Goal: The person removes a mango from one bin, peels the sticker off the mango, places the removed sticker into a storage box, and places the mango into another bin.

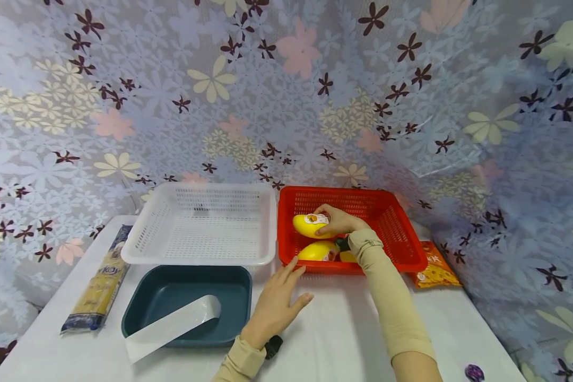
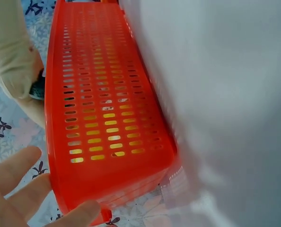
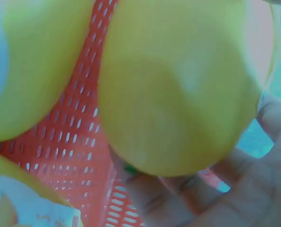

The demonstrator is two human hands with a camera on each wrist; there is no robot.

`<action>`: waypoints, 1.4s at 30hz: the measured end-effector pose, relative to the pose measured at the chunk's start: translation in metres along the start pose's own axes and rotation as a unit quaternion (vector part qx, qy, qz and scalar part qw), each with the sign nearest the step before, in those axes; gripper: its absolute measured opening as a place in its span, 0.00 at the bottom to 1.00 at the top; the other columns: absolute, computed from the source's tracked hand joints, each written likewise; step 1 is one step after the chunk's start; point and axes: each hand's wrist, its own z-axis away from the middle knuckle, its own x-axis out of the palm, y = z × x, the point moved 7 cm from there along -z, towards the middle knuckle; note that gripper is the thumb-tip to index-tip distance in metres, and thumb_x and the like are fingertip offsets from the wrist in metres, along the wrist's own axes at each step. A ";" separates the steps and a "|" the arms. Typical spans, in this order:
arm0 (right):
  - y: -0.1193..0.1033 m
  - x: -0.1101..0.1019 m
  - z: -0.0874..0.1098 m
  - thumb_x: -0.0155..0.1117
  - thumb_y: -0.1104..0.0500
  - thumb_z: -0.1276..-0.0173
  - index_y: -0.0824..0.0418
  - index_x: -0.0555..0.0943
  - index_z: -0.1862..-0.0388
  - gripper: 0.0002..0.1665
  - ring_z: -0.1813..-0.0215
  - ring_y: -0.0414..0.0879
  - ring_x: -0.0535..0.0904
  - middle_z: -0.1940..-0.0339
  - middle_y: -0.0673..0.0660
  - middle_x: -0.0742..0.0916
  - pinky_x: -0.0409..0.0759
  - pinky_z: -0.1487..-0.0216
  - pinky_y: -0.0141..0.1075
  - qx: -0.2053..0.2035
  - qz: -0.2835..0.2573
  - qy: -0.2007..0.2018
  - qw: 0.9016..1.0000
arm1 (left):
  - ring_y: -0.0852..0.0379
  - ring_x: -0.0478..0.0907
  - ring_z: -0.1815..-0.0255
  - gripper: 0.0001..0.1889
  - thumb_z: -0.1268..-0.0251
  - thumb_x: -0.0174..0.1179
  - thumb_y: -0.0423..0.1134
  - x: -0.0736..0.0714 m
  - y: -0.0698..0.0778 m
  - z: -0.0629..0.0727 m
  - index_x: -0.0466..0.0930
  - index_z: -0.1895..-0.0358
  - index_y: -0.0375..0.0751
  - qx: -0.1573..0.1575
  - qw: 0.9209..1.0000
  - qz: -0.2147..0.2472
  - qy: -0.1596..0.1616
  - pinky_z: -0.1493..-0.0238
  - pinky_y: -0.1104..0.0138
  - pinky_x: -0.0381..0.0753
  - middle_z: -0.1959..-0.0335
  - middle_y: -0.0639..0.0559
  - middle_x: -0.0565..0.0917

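In the head view my right hand grips a smooth yellow oval item with a white label printed with fruit, inside the red basket. The right wrist view shows the fingers curled beneath this item. A second yellow oval item lies in the basket near its front wall, and part of another yellow one shows beside it, half hidden by my right wrist. My left hand has its fingers spread, fingertips at the basket's front left rim. The left wrist view shows it beside the basket wall.
A white basket stands left of the red one. In front of it, a dark teal tray has a long white strip-like object lying across it. A spaghetti pack lies far left, an orange snack bag right, a small purple item front right.
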 end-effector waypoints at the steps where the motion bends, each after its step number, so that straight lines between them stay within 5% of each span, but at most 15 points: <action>1: -0.003 0.000 0.004 0.68 0.59 0.38 0.61 0.66 0.39 0.31 0.47 0.56 0.74 0.41 0.67 0.75 0.76 0.47 0.41 -0.006 -0.004 0.003 1.000 | 0.35 0.62 0.28 0.32 0.32 0.54 0.55 0.000 -0.001 0.000 0.66 0.30 0.41 -0.001 1.000 -0.002 -0.001 0.29 0.43 0.61 0.24 0.44 0.60; 15: -0.034 -0.003 0.068 0.71 0.57 0.41 0.57 0.66 0.37 0.35 0.50 0.54 0.77 0.38 0.65 0.75 0.80 0.52 0.41 -0.061 -0.005 0.057 0.996 | 0.34 0.49 0.22 0.35 0.33 0.55 0.56 0.000 0.001 0.009 0.63 0.28 0.42 0.001 0.999 -0.041 0.018 0.28 0.39 0.55 0.24 0.46 0.62; 22: -0.040 -0.002 0.107 0.73 0.58 0.42 0.57 0.67 0.37 0.36 0.52 0.50 0.77 0.43 0.62 0.78 0.80 0.54 0.38 -0.091 0.000 0.082 0.992 | 0.41 0.52 0.22 0.35 0.34 0.55 0.56 0.002 0.004 0.009 0.63 0.28 0.40 0.018 0.997 -0.075 0.021 0.27 0.41 0.56 0.25 0.43 0.63; 35: -0.036 0.033 0.176 0.76 0.58 0.46 0.57 0.68 0.36 0.39 0.48 0.49 0.74 0.40 0.58 0.77 0.77 0.49 0.32 -0.109 -0.004 0.141 0.984 | 0.41 0.54 0.22 0.33 0.32 0.54 0.54 -0.007 0.005 0.007 0.65 0.30 0.37 0.005 1.000 -0.025 0.011 0.27 0.42 0.57 0.26 0.43 0.64; 42: -0.022 0.069 0.196 0.76 0.58 0.47 0.53 0.69 0.37 0.39 0.52 0.45 0.74 0.45 0.56 0.79 0.75 0.51 0.32 -0.108 -0.035 0.155 0.981 | 0.40 0.55 0.23 0.29 0.27 0.49 0.51 -0.013 0.009 0.015 0.65 0.29 0.38 0.002 0.998 0.065 0.011 0.27 0.41 0.54 0.27 0.41 0.65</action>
